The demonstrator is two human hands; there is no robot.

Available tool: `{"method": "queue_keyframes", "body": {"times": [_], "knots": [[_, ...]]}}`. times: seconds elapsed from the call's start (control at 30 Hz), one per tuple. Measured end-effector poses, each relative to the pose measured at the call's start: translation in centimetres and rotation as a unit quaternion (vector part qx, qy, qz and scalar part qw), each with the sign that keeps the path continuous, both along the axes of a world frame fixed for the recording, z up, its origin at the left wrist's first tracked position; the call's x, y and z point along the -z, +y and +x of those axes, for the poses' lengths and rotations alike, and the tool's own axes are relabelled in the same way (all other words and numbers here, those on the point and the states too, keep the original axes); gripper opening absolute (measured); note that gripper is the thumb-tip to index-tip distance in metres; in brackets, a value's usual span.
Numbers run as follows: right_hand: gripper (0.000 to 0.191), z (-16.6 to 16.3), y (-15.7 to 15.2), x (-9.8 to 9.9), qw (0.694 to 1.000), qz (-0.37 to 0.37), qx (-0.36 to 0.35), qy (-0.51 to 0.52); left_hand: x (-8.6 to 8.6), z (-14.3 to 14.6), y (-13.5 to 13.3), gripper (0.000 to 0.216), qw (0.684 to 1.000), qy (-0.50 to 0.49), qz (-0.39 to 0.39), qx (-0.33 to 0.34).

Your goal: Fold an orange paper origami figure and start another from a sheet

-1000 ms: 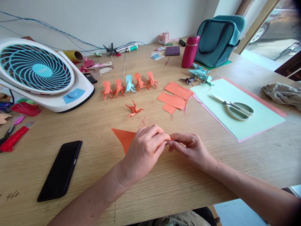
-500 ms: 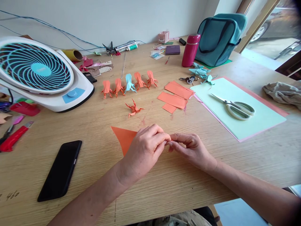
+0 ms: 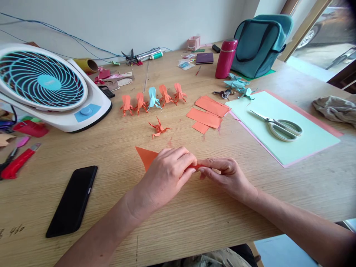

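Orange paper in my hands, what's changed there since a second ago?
Your left hand has shifted slightly left, away from the right hand, so a narrow bit of the orange paper now shows between them. Its free corner has moved slightly right. Neither hand has let go. The right hand, scissors and phone look unchanged.

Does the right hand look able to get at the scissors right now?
Probably yes: the scissors lie uncovered on the pale green paper, nothing standing between, though the right hand pinches orange paper and may need to let go.
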State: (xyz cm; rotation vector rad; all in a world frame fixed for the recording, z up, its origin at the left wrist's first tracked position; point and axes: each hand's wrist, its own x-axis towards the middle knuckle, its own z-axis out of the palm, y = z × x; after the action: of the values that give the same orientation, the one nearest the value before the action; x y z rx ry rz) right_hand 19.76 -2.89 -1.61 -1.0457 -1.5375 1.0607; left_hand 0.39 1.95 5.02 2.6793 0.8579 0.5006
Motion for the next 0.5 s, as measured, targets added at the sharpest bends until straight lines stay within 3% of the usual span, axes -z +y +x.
{"method": "queue_keyframes", "body": {"times": [0.17, 0.3, 0.5], "knots": [[0.023, 0.1, 0.1, -0.1, 1.000, 0.006, 0.014, -0.012, -0.5, -1.0, 0.7, 0.009, 0.998, 0.057, -0.010, -0.009], [0.023, 0.2, 0.1, -0.2, 1.000, 0.011, 0.022, -0.007, -0.9, -1.8, 1.3, 0.011, 0.998, 0.045, -0.025, -0.018], [0.018, 0.3, 0.1, -0.5, 0.999, -0.031, 0.031, 0.010, -2.2, -2.7, 1.7, 0.016, 0.995, 0.053, -0.059, -0.054]]}}
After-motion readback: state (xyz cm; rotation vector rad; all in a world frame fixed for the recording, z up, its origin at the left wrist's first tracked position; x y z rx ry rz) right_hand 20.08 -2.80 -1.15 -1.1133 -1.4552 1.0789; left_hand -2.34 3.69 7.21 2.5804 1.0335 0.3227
